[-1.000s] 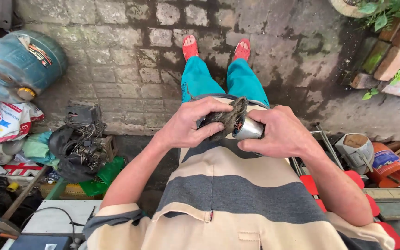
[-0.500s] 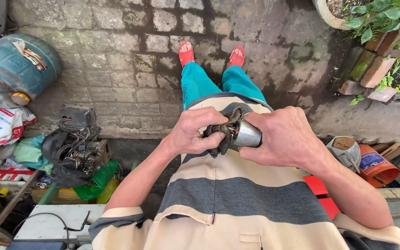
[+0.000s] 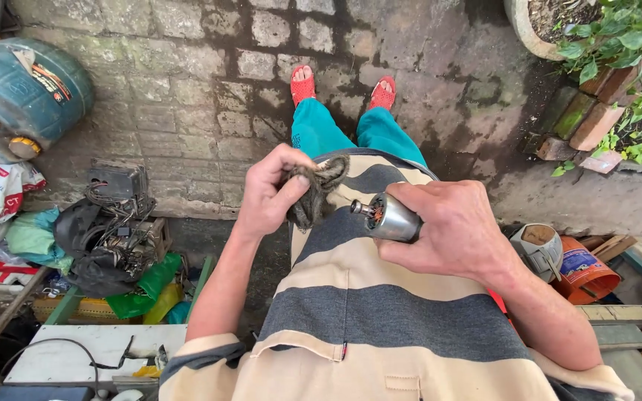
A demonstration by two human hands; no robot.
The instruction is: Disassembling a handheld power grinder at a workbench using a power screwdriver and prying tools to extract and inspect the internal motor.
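A smooth, shiny metal motor part (image 3: 394, 217) is gleaming beside a rough, frayed, matt cloth rag (image 3: 313, 189).

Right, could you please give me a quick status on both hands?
Left hand gripping dark rag. Right hand holding small metal motor, shaft toward rag. Rag and motor apart. Nothing between them.

Outdoor repair yard: brick paving (image 3: 187, 89), gas cylinder (image 3: 16, 96), scrap electrical parts (image 3: 113, 230).
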